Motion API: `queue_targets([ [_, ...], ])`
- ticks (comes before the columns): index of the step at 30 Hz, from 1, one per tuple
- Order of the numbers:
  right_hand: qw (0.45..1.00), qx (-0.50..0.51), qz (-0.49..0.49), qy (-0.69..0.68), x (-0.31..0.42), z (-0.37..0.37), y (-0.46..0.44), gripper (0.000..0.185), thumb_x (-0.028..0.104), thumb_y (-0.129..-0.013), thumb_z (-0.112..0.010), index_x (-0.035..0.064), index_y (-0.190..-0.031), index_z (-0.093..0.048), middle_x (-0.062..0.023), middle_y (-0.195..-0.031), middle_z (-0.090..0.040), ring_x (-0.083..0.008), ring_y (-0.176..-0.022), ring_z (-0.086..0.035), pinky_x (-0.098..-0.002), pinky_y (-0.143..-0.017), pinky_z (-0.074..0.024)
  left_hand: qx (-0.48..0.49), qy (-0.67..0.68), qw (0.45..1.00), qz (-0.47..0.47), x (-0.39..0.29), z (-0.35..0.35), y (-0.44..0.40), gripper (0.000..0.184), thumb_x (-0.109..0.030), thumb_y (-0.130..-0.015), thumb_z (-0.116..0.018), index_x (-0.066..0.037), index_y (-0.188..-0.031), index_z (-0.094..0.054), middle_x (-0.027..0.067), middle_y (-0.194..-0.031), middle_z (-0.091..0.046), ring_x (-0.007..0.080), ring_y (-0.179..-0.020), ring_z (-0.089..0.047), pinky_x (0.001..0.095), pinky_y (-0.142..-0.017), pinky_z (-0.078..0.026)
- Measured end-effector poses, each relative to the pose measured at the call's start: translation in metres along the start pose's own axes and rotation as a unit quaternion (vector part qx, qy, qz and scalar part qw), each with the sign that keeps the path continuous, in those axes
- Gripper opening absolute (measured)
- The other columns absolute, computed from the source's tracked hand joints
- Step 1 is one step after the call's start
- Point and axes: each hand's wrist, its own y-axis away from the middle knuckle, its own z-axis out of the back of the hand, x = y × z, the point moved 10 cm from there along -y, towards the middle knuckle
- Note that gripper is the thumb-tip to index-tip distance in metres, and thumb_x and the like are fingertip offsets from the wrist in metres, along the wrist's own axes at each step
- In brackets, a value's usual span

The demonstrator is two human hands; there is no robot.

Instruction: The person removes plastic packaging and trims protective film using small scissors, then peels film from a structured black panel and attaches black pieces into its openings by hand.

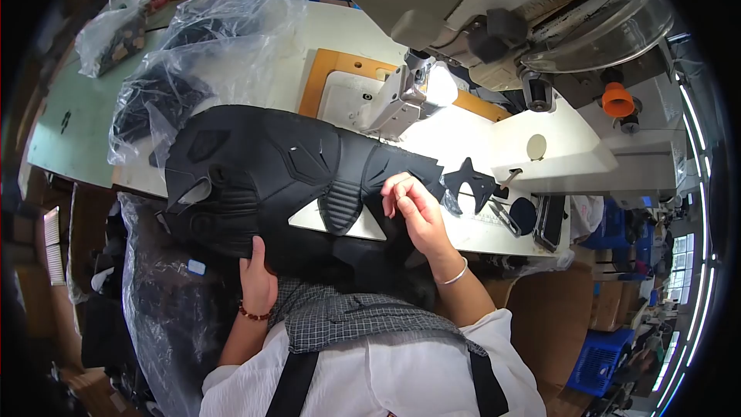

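Note:
A large black molded panel (258, 150) with ribbed and raised sections lies across the sewing table in front of me. My left hand (258, 282) holds its near edge at the left, thumb on top and the other fingers hidden beneath. Over the panel's right part is my right hand (413, 208), its fingers curled in toward the thumb; whatever they pinch, if anything, is too small to tell. The sewing machine's lit needle area (409, 96) stands just beyond the panel's far edge. To the right of my right hand lies a black star-like cut piece (469, 184).
Clear plastic bags (224, 46) with dark contents lie at the back left. A round black disc (522, 216) and a dark elongated case (549, 222) sit at the right. The machine head (494, 0) overhangs the table. A blue crate (600, 361) stands on the floor at right.

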Motion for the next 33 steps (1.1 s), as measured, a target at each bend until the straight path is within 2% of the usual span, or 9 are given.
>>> queue_targets([
  [5, 0.898, 0.1, -0.056, -0.425, 0.009, -0.021, 0.001, 0.016, 0.02, -0.107, -0.042, 0.0085, -0.098, -0.048, -0.0025, -0.073, -0.057, -0.0131, -0.064, -0.055, -0.0246, -0.06, -0.0435, 0.006, 0.005, 1.0, 0.008, 0.001, 0.0, 0.0, 0.032, -0.017, -0.103, -0.054, -0.004, -0.133, -0.053, 0.0067, -0.128, -0.059, 0.02, -0.117, -0.058, 0.0361, -0.101, -0.049],
  [6, 0.915, 0.044, -0.067, -0.396, 0.003, -0.012, -0.005, 0.012, 0.016, -0.102, -0.053, 0.0069, -0.095, -0.052, -0.0061, -0.071, -0.06, -0.0174, -0.061, -0.058, -0.0276, -0.055, -0.045, 0.006, 0.007, 1.0, 0.008, 0.002, 0.0, -0.001, 0.033, -0.017, -0.103, -0.054, -0.004, -0.133, -0.052, 0.0066, -0.129, -0.059, 0.02, -0.117, -0.058, 0.0361, -0.101, -0.048],
  [8, 0.991, 0.0, 0.006, 0.132, 0.011, -0.006, -0.012, 0.01, 0.011, -0.094, -0.062, 0.0057, -0.091, -0.055, -0.0079, -0.072, -0.061, -0.0216, -0.063, -0.062, -0.03, -0.057, -0.0477, -0.001, 0.008, 1.0, -0.003, 0.002, 0.002, -0.002, 0.034, -0.016, -0.103, -0.054, -0.004, -0.135, -0.051, 0.0066, -0.13, -0.058, 0.02, -0.118, -0.057, 0.036, -0.102, -0.048],
  [10, 0.876, -0.042, 0.117, 0.466, 0.024, -0.019, -0.014, 0.017, 0.002, -0.078, -0.074, 0.0037, -0.084, -0.058, -0.0097, -0.078, -0.062, -0.0277, -0.07, -0.065, -0.0336, -0.061, -0.0522, -0.004, 0.005, 1.0, -0.004, 0.002, 0.003, -0.001, 0.035, -0.016, -0.103, -0.054, -0.004, -0.136, -0.051, 0.0065, -0.131, -0.058, 0.02, -0.119, -0.057, 0.0359, -0.102, -0.048],
  [22, 0.741, -0.016, 0.123, 0.66, 0.005, -0.046, -0.018, 0.017, 0.005, -0.078, -0.07, 0.005, -0.085, -0.056, -0.0057, -0.08, -0.06, -0.0252, -0.069, -0.064, -0.0354, -0.054, -0.0497, 0.001, 0.006, 1.0, -0.023, 0.0, -0.001, -0.002, 0.031, -0.016, -0.102, -0.056, -0.002, -0.13, -0.055, 0.0058, -0.127, -0.061, 0.0179, -0.114, -0.06, 0.0335, -0.1, -0.049],
  [25, 0.812, 0.001, 0.102, 0.575, 0.007, -0.035, -0.013, 0.01, 0.006, -0.087, -0.063, 0.0044, -0.087, -0.053, -0.0072, -0.081, -0.058, -0.0227, -0.068, -0.061, -0.035, -0.06, -0.0502, -0.012, 0.011, 0.999, -0.032, -0.003, -0.003, -0.001, 0.026, -0.016, -0.102, -0.057, -0.002, -0.124, -0.059, 0.0053, -0.122, -0.063, 0.0166, -0.109, -0.062, 0.0324, -0.097, -0.051],
  [28, 0.954, 0.072, -0.019, 0.29, -0.008, -0.014, -0.005, 0.009, 0.005, -0.094, -0.056, 0.0037, -0.086, -0.05, -0.0071, -0.079, -0.053, -0.0193, -0.068, -0.055, -0.0317, -0.065, -0.047, -0.006, 0.004, 1.0, -0.023, 0.0, -0.001, 0.001, 0.024, -0.017, -0.102, -0.057, -0.002, -0.12, -0.061, 0.005, -0.119, -0.065, 0.016, -0.107, -0.063, 0.032, -0.095, -0.053],
  [31, 0.974, 0.173, -0.083, 0.116, 0.01, -0.024, 0.014, 0.011, 0.004, -0.097, -0.05, 0.0034, -0.086, -0.049, -0.0053, -0.078, -0.049, -0.0166, -0.07, -0.049, -0.0285, -0.068, -0.044, -0.013, 0.001, 1.0, -0.025, -0.001, -0.004, 0.003, 0.024, -0.017, -0.102, -0.057, -0.002, -0.12, -0.061, 0.0051, -0.12, -0.065, 0.0162, -0.107, -0.063, 0.0322, -0.095, -0.053],
  [33, 0.954, 0.223, -0.101, 0.172, 0.034, -0.028, 0.035, 0.011, 0.004, -0.095, -0.053, 0.0026, -0.084, -0.05, -0.004, -0.077, -0.05, -0.0163, -0.069, -0.049, -0.028, -0.065, -0.043, -0.006, -0.003, 1.0, -0.017, -0.001, -0.006, 0.003, 0.025, -0.017, -0.102, -0.057, -0.002, -0.122, -0.06, 0.0054, -0.121, -0.064, 0.0165, -0.108, -0.062, 0.0328, -0.096, -0.053],
])
